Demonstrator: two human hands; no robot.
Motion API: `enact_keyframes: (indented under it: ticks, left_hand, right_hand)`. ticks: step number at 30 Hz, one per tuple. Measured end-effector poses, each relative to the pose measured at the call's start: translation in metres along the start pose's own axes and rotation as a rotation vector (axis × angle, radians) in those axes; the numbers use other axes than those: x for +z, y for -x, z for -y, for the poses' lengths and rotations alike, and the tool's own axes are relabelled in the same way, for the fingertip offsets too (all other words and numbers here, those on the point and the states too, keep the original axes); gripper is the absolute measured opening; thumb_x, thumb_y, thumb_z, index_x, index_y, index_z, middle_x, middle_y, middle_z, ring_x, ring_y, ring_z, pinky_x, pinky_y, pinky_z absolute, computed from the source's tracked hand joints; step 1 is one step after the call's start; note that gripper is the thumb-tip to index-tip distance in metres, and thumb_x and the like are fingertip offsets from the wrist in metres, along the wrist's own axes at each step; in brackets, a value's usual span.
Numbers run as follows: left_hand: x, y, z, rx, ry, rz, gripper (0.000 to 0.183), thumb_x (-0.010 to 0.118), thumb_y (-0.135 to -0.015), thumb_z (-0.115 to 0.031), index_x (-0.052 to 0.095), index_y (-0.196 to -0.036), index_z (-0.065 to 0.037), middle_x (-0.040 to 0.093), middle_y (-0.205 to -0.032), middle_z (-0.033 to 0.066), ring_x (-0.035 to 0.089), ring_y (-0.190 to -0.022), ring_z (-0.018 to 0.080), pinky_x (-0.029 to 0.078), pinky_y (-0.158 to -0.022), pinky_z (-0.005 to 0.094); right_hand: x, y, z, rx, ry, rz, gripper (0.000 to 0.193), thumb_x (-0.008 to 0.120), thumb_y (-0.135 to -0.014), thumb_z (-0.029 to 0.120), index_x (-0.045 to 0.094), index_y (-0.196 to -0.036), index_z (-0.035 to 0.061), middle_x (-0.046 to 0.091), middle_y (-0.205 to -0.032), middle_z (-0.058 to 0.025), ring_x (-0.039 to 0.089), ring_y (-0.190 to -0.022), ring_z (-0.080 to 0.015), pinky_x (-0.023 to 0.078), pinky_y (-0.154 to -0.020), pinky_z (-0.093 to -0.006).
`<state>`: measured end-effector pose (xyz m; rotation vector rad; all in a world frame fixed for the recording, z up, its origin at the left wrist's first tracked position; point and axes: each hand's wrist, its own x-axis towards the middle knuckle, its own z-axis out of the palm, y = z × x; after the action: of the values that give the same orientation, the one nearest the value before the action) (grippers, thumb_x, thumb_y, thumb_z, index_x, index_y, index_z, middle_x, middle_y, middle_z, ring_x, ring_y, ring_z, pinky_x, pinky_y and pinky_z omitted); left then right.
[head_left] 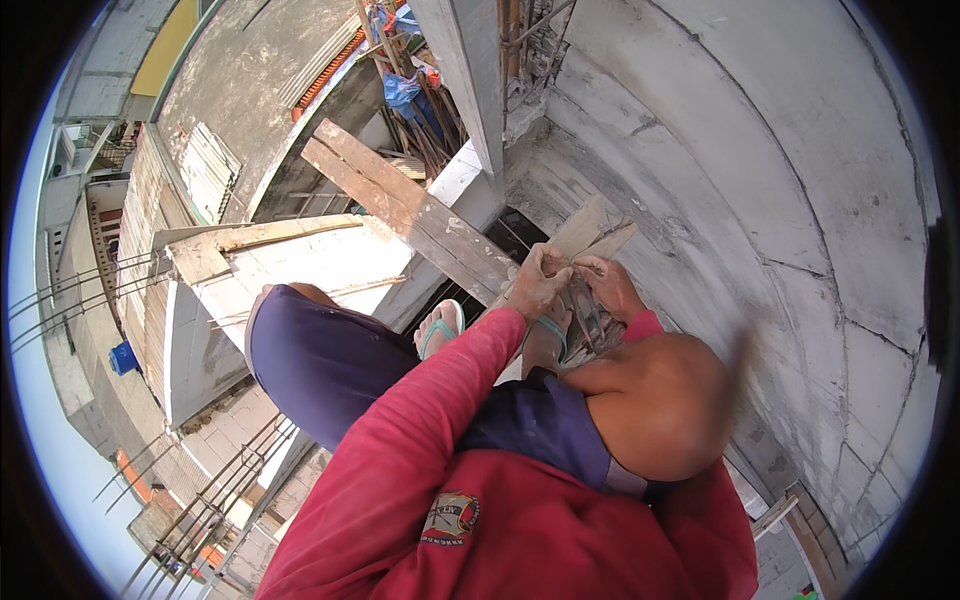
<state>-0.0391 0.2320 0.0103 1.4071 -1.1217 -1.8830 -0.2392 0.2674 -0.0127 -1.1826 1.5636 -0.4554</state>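
Note:
Between my bent knees, my two hands meet just in front of a rough, dusty grey board end [590, 228] beside the wall. The fingers of my left hand [537, 284] are bent into a pinch. My right hand [612, 287] pinches close by, almost touching the left. Whatever lies between the fingertips is too small to make out. Under the hands is a cluttered patch with thin, narrow pieces [588, 315], partly covered and not clear in kind. My feet, in light green flip-flops [456, 318], rest close to this spot.
A grey block wall [730, 190] rises along the right. Brown planks [400, 205] span a dark gap [515, 235] ahead. A pale panel [300, 262] lies left of my knee. A concrete column [460, 75] stands ahead; steel bars [215, 495] jut out lower left, above a drop to roofs.

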Motion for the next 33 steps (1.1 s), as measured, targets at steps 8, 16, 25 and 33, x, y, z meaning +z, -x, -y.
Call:
enact_keyframes:
  ticks: [8,16,25,33]
  left_hand:
    - [-0.002,-0.02,0.043,0.094,-0.475,-0.132,0.027,0.063,-0.092,-0.004,0.057,-0.118,-0.001,0.069,-0.107,0.02,0.069,-0.105,0.0364,0.055,-0.092,0.0431]
    - [0.025,0.024,-0.062,0.128,-0.612,0.0,0.033,0.063,-0.091,-0.028,0.068,-0.115,-0.005,0.067,-0.122,0.0251,0.063,-0.118,0.0431,0.041,-0.113,0.0537]
    - [-0.197,0.253,-0.177,0.538,-0.136,-1.117,0.022,0.063,-0.105,-0.016,0.066,-0.123,-0.003,0.072,-0.1,0.0093,0.067,-0.09,0.0168,0.055,-0.082,0.0315]
    - [-0.203,0.445,0.203,-0.887,-0.466,-1.414,0.031,0.067,-0.096,-0.02,0.068,-0.123,-0.005,0.069,-0.119,0.0178,0.067,-0.111,0.0328,0.052,-0.097,0.0444]
  right_hand:
    - [0.019,-0.024,-0.006,-0.004,0.145,-0.479,0.025,0.064,-0.101,0.018,0.064,-0.118,0.0005,0.07,-0.095,-0.0163,0.068,-0.086,-0.0327,0.053,-0.082,-0.0434]
    - [0.026,-0.029,-0.064,-0.088,0.08,-0.186,0.036,0.061,-0.103,0.021,0.061,-0.133,0.0027,0.057,-0.132,-0.0213,0.059,-0.118,-0.0343,0.046,-0.1,-0.0464]
    - [-0.023,-0.029,-0.027,-0.127,0.447,-0.042,0.063,0.063,-0.104,0.033,0.044,-0.154,-0.0012,0.051,-0.149,-0.0264,0.049,-0.14,-0.0314,0.041,-0.112,-0.0406]
    - [-0.048,-0.023,0.053,0.031,0.508,0.188,0.06,0.064,-0.101,0.019,0.045,-0.154,0.0022,0.058,-0.139,-0.0213,0.064,-0.111,-0.0318,0.054,-0.095,-0.0424]
